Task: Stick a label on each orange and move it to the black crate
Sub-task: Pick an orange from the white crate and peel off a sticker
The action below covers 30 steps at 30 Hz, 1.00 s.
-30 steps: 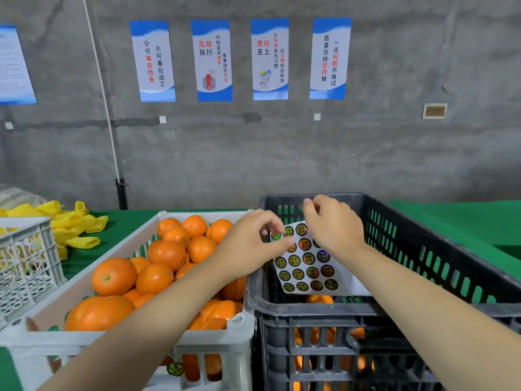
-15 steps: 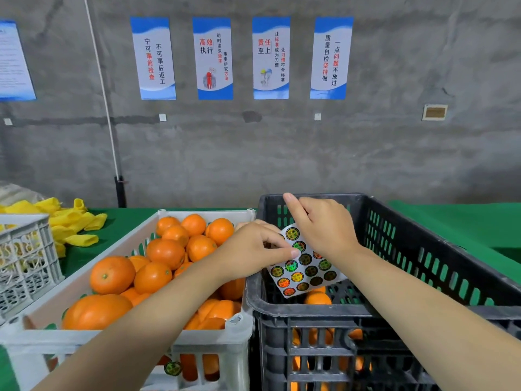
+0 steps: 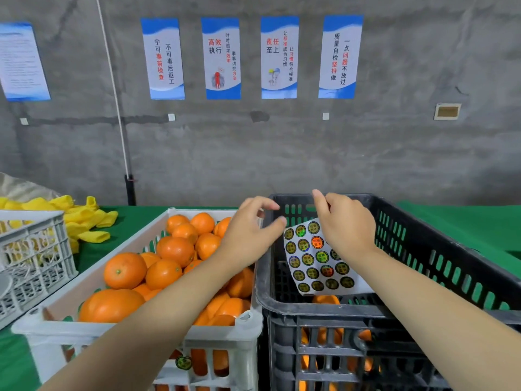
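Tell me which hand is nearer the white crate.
Left. The left hand hovers above the white crate's far right corner; the right hand is beyond it, above the black crate, holding the label sheet.

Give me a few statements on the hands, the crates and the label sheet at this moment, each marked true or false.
1. The right hand holds the label sheet over the black crate. True.
2. The white crate is empty. False: it is heaped with oranges.
3. Some oranges lie in the black crate. True: they show under the sheet and through its front slots.
4. The left hand grips an orange. False: it holds no orange and hovers by the sheet's edge.
5. The yellow gloves lie in the black crate. False: they lie on the green table, left of the white crate.
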{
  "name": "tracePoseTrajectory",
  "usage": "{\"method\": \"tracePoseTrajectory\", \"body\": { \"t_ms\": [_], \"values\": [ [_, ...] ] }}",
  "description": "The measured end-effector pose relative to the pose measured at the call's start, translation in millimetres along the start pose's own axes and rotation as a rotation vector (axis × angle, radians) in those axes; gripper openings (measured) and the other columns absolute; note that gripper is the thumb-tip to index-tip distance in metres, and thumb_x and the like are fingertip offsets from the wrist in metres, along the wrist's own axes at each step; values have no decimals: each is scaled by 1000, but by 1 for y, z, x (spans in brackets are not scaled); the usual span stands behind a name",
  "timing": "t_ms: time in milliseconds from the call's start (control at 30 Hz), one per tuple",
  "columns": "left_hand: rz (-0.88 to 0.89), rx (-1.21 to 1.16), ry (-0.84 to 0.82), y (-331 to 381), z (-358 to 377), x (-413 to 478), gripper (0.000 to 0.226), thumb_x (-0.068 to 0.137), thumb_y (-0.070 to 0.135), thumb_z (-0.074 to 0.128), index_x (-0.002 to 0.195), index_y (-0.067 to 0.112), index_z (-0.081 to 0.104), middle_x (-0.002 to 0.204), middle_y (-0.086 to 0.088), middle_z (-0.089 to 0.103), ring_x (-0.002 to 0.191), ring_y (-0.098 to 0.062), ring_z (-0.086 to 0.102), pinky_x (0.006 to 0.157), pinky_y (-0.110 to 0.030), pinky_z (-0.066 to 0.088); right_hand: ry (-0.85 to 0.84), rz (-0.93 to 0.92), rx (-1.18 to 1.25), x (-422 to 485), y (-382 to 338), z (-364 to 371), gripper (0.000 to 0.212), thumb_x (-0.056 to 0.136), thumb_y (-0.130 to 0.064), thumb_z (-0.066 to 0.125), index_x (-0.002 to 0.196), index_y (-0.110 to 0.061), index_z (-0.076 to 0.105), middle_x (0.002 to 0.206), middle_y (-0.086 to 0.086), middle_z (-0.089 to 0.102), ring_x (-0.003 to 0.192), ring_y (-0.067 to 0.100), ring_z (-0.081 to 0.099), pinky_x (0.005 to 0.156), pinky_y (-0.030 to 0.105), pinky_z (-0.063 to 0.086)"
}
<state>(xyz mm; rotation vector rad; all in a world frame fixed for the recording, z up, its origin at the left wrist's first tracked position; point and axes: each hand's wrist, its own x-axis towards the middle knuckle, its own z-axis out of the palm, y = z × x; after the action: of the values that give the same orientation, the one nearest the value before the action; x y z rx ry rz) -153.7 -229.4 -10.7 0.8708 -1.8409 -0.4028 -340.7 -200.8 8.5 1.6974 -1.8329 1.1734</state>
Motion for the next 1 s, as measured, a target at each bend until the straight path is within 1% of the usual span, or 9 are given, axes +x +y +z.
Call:
{"method": "tracePoseTrajectory", "body": {
  "t_ms": [67, 100, 167, 267, 500, 600, 667, 800, 1000],
  "values": [
    [-142, -24, 143, -6, -11, 7, 10, 96, 42, 60, 95, 32, 61, 101, 12, 63, 95, -1, 58, 80, -20, 45, -30, -50, 3, -1, 0, 1, 56, 103, -48, 36, 55, -19, 38, 49, -3, 44, 51, 22, 50, 52, 31, 29],
    [-219, 9, 161, -14, -20, 11, 27, 99, 50, 51, 94, 26, 62, 97, 7, 65, 94, -10, 60, 80, -27, 45, -48, -84, 2, -1, 0, 2, 56, 103, -49, 38, 55, -19, 40, 49, -3, 45, 51, 21, 51, 49, 30, 29],
    [-339, 199, 63, -35, -43, 11, 55, 101, 61, 31, 93, 18, 64, 94, 1, 66, 95, -21, 59, 82, -37, 42, -83, -146, 3, -1, -1, 3, 56, 101, -51, 40, 55, -19, 41, 48, -2, 47, 49, 19, 50, 47, 30, 32],
    [-407, 442, -120, -67, -66, -1, 61, 99, 67, 24, 106, 21, 64, 100, 4, 63, 95, -20, 56, 83, -36, 38, -160, -194, -62, 0, -3, 6, 57, 99, -52, 44, 56, -15, 49, 49, 1, 52, 50, 19, 52, 51, 32, 47],
    [-482, 395, -500, -81, -61, -12, 61, 94, 74, 28, 118, 27, 59, 132, -2, 59, 116, -19, 54, 105, -40, 39, -505, -229, -114, -3, 0, 15, 53, 96, -52, 52, 57, -18, 44, 48, -3, 46, 49, 17, 46, 54, 32, 47],
    [-584, 311, -594, -77, -65, -14, 88, 82, 90, 23, 141, 30, 50, 153, 1, 45, 135, -22, 45, 110, -38, 30, -536, -225, -84, -4, 2, 15, 52, 96, -51, 53, 56, -19, 43, 48, -4, 45, 48, 15, 43, 52, 32, 43],
    [-675, 287, -627, -75, -64, -15, 108, 71, 99, 13, 154, 33, 34, 161, -2, 32, 146, -27, 32, 120, -49, 20, -526, -217, -55, -3, 1, 15, 52, 96, -49, 53, 56, -19, 43, 48, -4, 44, 48, 14, 42, 50, 30, 40],
    [-530, 650, -664, -70, -43, -21, 88, 89, 79, -3, 155, 31, 29, 159, -16, 31, 143, -40, 31, 119, -52, 20, -550, -219, -44, -4, 0, 15, 51, 97, -44, 53, 57, -17, 40, 50, -2, 41, 47, 16, 38, 50, 30, 37],
    [-339, 988, -656, -67, -32, -17, 80, 102, 60, 3, 129, 12, 62, 151, -20, 39, 135, -37, 39, 113, -49, 32, -515, -250, -37, -6, 0, 13, 51, 98, -39, 52, 55, -18, 35, 50, -2, 35, 48, 16, 33, 47, 28, 32]
  ]
}}
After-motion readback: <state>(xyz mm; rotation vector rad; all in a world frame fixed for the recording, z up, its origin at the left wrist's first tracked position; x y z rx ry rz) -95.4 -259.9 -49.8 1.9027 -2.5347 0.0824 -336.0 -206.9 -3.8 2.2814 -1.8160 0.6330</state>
